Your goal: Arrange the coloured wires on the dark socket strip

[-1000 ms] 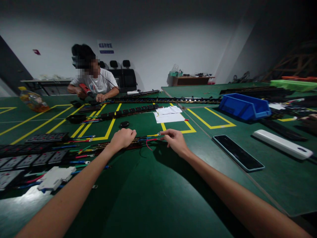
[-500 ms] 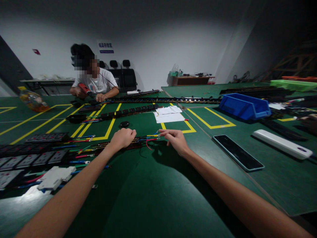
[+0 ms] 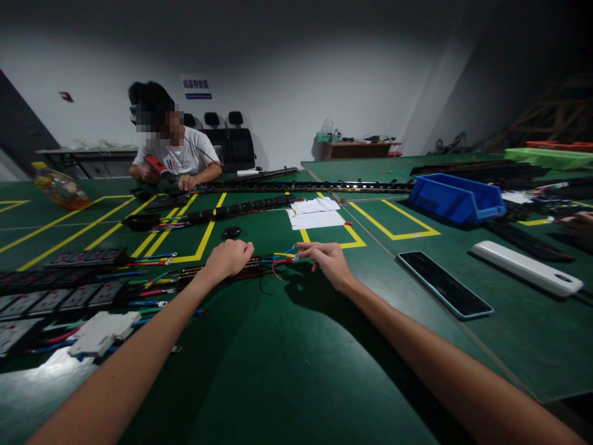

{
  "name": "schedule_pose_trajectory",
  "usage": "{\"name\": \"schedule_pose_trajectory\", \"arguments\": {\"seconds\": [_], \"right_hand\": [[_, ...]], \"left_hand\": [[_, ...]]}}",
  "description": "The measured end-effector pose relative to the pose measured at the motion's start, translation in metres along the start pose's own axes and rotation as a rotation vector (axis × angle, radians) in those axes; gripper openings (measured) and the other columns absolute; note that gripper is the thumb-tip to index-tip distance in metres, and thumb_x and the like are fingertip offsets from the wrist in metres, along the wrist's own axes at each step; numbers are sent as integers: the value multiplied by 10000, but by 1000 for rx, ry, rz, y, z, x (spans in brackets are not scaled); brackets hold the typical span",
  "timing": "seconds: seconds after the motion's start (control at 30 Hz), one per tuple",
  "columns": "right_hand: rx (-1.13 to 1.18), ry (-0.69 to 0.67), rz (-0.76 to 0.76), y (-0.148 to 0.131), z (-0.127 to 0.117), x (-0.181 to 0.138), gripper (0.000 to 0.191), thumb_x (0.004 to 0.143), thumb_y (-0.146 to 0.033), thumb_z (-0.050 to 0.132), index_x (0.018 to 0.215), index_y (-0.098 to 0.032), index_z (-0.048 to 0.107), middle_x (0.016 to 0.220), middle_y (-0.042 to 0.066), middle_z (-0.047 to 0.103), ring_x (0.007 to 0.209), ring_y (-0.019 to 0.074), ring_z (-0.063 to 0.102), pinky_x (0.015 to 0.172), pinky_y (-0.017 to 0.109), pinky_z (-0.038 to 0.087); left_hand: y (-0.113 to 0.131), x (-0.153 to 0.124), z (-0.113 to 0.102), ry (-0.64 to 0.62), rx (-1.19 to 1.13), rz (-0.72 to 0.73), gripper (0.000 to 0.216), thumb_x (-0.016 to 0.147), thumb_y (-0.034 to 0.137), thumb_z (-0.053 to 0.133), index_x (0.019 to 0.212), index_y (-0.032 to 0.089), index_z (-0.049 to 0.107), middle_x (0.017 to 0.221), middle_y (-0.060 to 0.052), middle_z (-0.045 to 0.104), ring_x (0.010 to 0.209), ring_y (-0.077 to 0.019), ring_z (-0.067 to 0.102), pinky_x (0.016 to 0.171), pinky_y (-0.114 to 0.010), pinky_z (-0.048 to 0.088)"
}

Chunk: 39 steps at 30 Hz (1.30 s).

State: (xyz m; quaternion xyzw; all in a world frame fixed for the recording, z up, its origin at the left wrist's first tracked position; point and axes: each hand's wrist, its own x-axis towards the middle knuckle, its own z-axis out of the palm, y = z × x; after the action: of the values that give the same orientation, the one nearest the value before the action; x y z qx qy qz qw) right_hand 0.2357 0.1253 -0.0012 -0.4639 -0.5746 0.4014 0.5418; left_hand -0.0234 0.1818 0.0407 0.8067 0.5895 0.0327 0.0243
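A bundle of coloured wires [image 3: 264,262] runs across the green table in front of me, yellow, blue and red strands ending in ring terminals. Over its middle, my left hand [image 3: 230,257] is closed around the strip the wires come from. My right hand [image 3: 328,259] pinches the tip of a wire at the bundle's right end, thumb and forefinger together. One thin red wire [image 3: 276,271] curls loose below the bundle. To the left lie several black socket strips [image 3: 69,296] with wire ends, and a white plastic piece [image 3: 102,332] rests on them.
Across the table a person [image 3: 178,151] holds a red power tool [image 3: 157,165]. A phone [image 3: 445,284], a white elongated device [image 3: 525,267] and a blue bin [image 3: 458,199] are at right. Papers [image 3: 315,214] lie ahead; a bottle [image 3: 60,187] stands far left. Another person's hand [image 3: 579,227] shows at the right edge.
Both hands keep their hold in nearly the same place. The wire ends at my right fingertips have shifted very slightly, and the view has moved a little.
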Motion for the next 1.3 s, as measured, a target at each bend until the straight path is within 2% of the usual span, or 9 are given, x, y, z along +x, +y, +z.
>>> {"name": "schedule_pose_trajectory", "arguments": {"seconds": [0.4, 0.87, 0.97, 1.03, 1.13, 1.3], "right_hand": [[-30, -10, -19, 1, -1, 0, 277, 707, -290, 556, 693, -200, 818, 1116, 97, 787, 883, 243, 720, 473, 230, 455], [-140, 25, -26, 5, 1, 0, 302, 746, -299, 530, 715, -177, 805, 1085, 98, 791, 749, 206, 696, 472, 249, 479], [-211, 19, -64, 6, 1, -1, 265, 760, -265, 533, 720, -187, 783, 1083, 98, 791, 842, 242, 728, 561, 292, 543], [-277, 7, -114, 6, 0, -2, 221, 768, -230, 545, 723, -194, 758, 1057, 94, 795, 922, 259, 739, 692, 338, 585], [-360, -2, -182, 6, 1, -3, 150, 773, -186, 567, 747, -204, 714, 993, 85, 800, 976, 254, 743, 880, 386, 571], [-432, -25, -233, 6, 2, -5, 35, 790, -186, 619, 797, -213, 640, 984, 93, 788, 979, 247, 744, 912, 392, 543]], "left_hand": [[0, 2, 1, 6, 18, -16, 664, 993, 501, 205, 823, 165, 752, 917, -184, 760, 843, -322, 725, 813, -425, 534], [1, 0, 0, 8, 24, -3, 664, 1004, 501, 198, 795, 177, 739, 890, -160, 757, 819, -294, 724, 800, -398, 538], [0, 0, 0, 12, 21, 0, 660, 1005, 499, 202, 794, 174, 737, 886, -167, 755, 818, -306, 725, 785, -406, 537], [0, 0, 0, 14, 19, -1, 656, 1005, 499, 209, 795, 173, 739, 890, -169, 757, 820, -305, 726, 785, -404, 536], [0, 1, 1, 14, 18, 0, 658, 1006, 500, 210, 796, 173, 741, 891, -167, 759, 817, -295, 725, 790, -396, 535], [0, 0, 0, 6, 16, -2, 662, 1004, 507, 209, 805, 171, 744, 864, -160, 754, 798, -290, 722, 776, -388, 530]]}}
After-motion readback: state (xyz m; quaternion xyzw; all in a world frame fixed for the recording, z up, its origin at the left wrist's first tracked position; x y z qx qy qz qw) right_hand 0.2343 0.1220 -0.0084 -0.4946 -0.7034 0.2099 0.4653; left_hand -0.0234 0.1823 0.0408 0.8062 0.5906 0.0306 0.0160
